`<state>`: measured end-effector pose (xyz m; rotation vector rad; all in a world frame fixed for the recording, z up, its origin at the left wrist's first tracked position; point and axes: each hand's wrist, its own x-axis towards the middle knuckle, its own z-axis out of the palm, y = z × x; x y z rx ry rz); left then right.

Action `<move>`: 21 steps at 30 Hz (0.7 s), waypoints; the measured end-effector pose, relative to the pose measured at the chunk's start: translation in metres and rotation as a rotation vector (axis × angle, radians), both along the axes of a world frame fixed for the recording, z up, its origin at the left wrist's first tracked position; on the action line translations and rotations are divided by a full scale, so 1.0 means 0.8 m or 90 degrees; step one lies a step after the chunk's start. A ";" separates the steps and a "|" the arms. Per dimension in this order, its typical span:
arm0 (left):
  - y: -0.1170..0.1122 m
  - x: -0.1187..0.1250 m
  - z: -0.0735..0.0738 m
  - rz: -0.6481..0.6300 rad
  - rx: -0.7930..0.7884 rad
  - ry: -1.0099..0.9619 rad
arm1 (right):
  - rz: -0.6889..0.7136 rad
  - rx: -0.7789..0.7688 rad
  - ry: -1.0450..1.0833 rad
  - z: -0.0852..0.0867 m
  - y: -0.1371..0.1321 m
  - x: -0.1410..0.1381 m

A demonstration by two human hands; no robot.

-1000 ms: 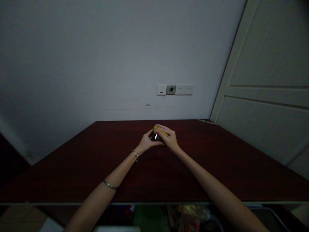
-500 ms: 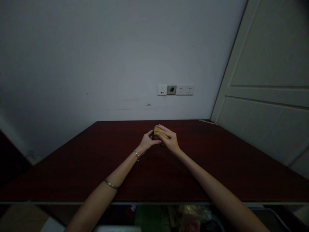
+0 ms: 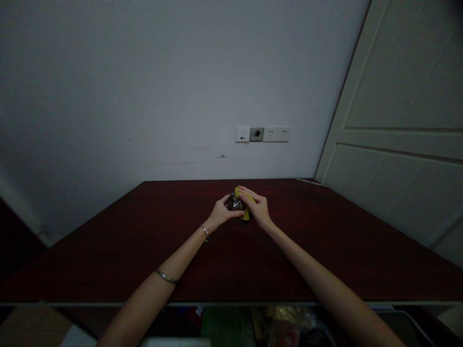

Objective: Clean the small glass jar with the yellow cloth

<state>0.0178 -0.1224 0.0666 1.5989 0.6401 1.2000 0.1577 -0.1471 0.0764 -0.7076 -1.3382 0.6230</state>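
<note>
Both my hands meet at the far middle of a dark red table (image 3: 231, 260). My left hand (image 3: 220, 213) curls its fingers around a small shiny dark object (image 3: 235, 204), which I cannot identify. My right hand (image 3: 257, 208) is closed on a yellow cloth or sponge (image 3: 245, 212), pressed against the right side of that shiny object. Most of the object is hidden between the two hands. My left forearm carries a thin bracelet at the wrist and another higher up.
A white wall with a row of sockets (image 3: 262, 134) stands behind the table. A white panelled door (image 3: 401, 144) flanks the right edge. Below the near table edge lie dim mixed items (image 3: 253, 325).
The yellow piece has shifted from the top of the shiny object down to its right side, and more of the shiny surface shows. Both arms stay in place.
</note>
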 end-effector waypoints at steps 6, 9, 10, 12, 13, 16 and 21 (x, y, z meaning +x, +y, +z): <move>0.003 -0.003 0.000 -0.015 -0.021 -0.048 | -0.014 0.049 -0.039 0.002 -0.009 -0.009; 0.003 -0.004 -0.002 -0.043 -0.019 -0.048 | 0.024 -0.028 0.065 0.000 -0.002 -0.007; 0.003 -0.004 -0.003 -0.054 -0.016 -0.049 | 0.043 -0.066 0.110 0.000 0.000 -0.006; 0.003 -0.005 -0.003 -0.073 -0.007 -0.052 | 0.080 -0.139 0.185 0.000 0.003 -0.003; 0.003 -0.006 -0.003 -0.080 -0.002 -0.053 | 0.092 -0.164 0.210 0.000 0.004 -0.002; 0.003 -0.007 -0.001 -0.097 0.005 -0.055 | 0.106 -0.185 0.221 0.001 0.004 -0.001; 0.002 -0.007 0.002 -0.095 0.004 -0.056 | 0.053 -0.106 0.138 0.002 -0.001 0.001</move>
